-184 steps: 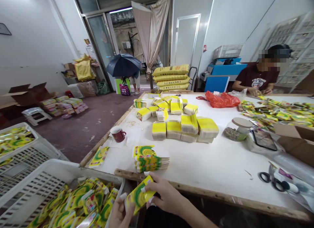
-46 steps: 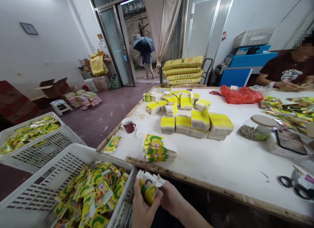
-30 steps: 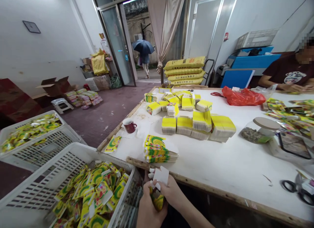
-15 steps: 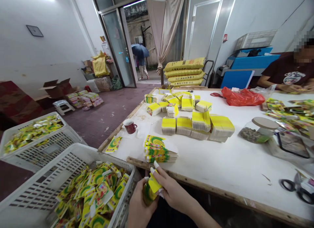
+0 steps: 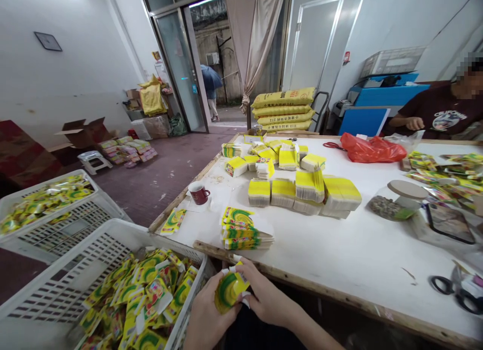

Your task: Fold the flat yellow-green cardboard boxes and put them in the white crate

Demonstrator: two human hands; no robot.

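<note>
Both my hands hold one small yellow-green carton [image 5: 228, 288] just below the near table edge. My left hand [image 5: 206, 320] cups it from underneath, fingers curled round it. My right hand [image 5: 264, 297] grips its right side, white-tipped fingers pressed on the folded flaps. A stack of flat yellow-green cartons [image 5: 243, 228] lies on the white table [image 5: 339, 249] right above my hands. A white plastic crate [image 5: 113, 239] with several folded cartons stands at my left.
Bundles of yellow-topped flats [image 5: 302, 189] and a red mug [image 5: 198, 192] sit further back. Scissors [image 5: 451, 288] lie at the right, a lidded jar [image 5: 396, 199] behind them. Another person [image 5: 441, 111] works at the far right corner. A second crate [image 5: 45, 209] stands far left.
My hands have turned the carton and closed its flaps, so its printed face now shows. The person with the umbrella has walked further left beyond the doorway.
</note>
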